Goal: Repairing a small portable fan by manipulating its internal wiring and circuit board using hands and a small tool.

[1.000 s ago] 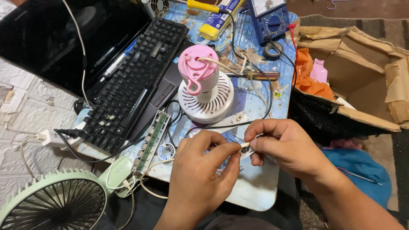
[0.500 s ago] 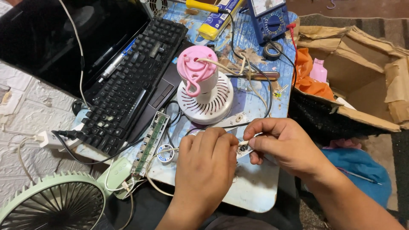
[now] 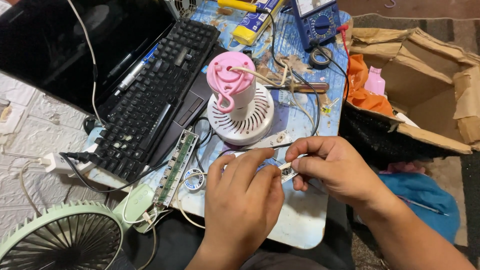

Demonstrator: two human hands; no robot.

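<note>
My left hand and my right hand meet over the front of a small blue-patterned table. Together they pinch a small white circuit strip, most of it hidden by my fingers. A thin dark wire runs from the hands toward the back. Just beyond them stands a white round device with a pink top. A long green circuit board lies to the left of my left hand, with a small solder spool beside it.
A black keyboard rests on a laptop at the left. A blue multimeter, tape roll and screwdriver sit at the back. A torn cardboard box is at right, a green fan at bottom left.
Both hands stayed on the small strip. My left hand shifted slightly right and forward over it; the right-hand fingers adjusted their pinch.
</note>
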